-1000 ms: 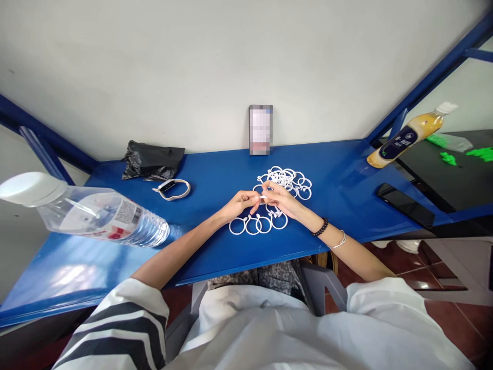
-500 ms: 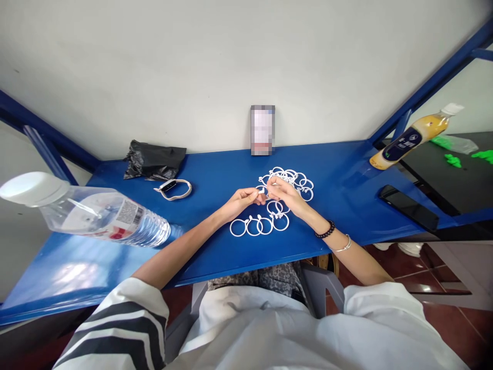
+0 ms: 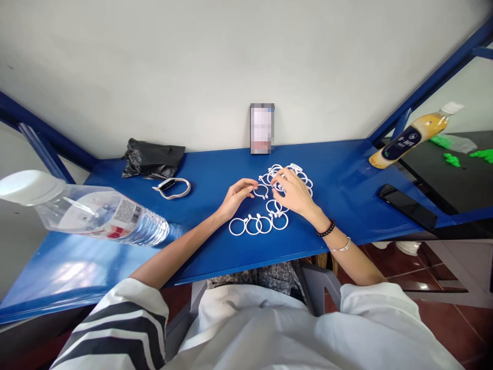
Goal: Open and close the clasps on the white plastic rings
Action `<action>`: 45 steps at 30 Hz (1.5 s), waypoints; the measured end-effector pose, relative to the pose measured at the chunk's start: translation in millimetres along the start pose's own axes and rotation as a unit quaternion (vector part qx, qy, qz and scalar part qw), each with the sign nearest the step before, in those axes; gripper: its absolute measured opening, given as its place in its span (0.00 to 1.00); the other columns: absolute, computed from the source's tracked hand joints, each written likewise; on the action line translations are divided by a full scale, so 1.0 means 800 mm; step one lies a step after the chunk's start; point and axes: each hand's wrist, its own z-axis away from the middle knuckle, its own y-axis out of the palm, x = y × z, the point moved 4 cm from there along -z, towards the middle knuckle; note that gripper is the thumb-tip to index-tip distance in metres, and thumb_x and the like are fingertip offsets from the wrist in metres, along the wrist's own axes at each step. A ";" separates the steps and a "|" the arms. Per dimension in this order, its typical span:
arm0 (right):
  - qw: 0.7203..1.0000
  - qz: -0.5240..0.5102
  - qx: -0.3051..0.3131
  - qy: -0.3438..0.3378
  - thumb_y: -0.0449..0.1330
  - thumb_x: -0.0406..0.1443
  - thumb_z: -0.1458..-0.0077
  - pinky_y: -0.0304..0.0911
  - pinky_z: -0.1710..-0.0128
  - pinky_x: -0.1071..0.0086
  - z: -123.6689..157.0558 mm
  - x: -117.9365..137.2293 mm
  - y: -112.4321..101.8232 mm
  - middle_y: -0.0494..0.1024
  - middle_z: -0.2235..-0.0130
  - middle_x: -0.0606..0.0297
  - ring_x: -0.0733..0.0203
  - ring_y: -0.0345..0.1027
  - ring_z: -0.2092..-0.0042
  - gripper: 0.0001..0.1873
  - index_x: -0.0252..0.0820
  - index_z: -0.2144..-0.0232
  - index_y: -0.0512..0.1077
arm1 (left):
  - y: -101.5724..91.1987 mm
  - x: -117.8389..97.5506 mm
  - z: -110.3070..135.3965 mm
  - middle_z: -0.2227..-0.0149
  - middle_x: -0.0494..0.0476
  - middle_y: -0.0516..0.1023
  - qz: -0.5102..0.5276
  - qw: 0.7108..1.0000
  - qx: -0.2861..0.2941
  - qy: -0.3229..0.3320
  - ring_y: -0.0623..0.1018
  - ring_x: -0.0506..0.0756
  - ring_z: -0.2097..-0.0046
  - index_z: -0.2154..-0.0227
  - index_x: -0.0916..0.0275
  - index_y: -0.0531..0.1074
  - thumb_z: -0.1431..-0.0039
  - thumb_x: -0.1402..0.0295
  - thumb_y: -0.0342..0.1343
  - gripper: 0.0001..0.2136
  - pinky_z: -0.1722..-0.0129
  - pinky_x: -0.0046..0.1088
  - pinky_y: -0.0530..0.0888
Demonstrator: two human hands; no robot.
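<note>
Thumb and fingertips of my left hand (image 3: 235,198) are closed on the edge of a white plastic ring (image 3: 266,193) with a small tab. My right hand (image 3: 295,192) is just to the right, over a pile of similar white rings (image 3: 308,181) and hiding part of it. Its thumb and fingers are apart, with nothing visible between them. Nearer to me, several more white rings (image 3: 238,235) lie in a row on the blue table (image 3: 208,169), two of them overlapping.
A clear water bottle (image 3: 115,216) stands at the left, near a black plastic bag (image 3: 152,159) and a watch (image 3: 175,196). A phone (image 3: 262,128) with a blurred screen leans on the wall. Another phone (image 3: 408,205) and a yellow drink bottle (image 3: 414,136) are at the right.
My hands have moved apart. The right hand has shifted slightly right over the pile and its fingers have spread. A white ring now shows at my left fingertips.
</note>
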 end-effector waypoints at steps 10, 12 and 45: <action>0.964 -0.147 0.181 -0.131 0.61 0.36 0.42 0.60 0.54 0.60 0.011 0.032 0.028 0.72 0.63 0.61 0.54 0.62 0.56 0.07 0.41 0.72 0.73 | 0.002 0.001 0.001 0.61 0.56 0.76 -0.056 0.998 0.016 0.020 0.75 0.53 0.58 0.63 0.63 0.75 0.46 0.59 0.63 0.13 0.61 0.27 0.71; 0.972 -0.167 0.136 -0.095 0.60 0.35 0.41 0.60 0.56 0.61 0.006 0.024 0.024 0.73 0.65 0.62 0.56 0.64 0.59 0.06 0.41 0.71 0.72 | 0.006 0.000 0.003 0.60 0.57 0.76 -0.100 0.994 0.023 0.036 0.75 0.54 0.56 0.62 0.62 0.75 0.46 0.57 0.64 0.15 0.59 0.27 0.72; 0.753 -0.612 0.193 0.142 0.66 0.45 0.51 0.57 0.74 0.71 0.000 0.029 0.033 0.70 0.79 0.70 0.69 0.61 0.76 0.17 0.40 0.80 0.70 | 0.037 0.005 0.009 0.82 0.48 0.63 -0.020 0.970 0.237 -0.057 0.62 0.47 0.76 0.76 0.64 0.75 0.49 0.45 0.62 0.23 0.71 0.29 0.59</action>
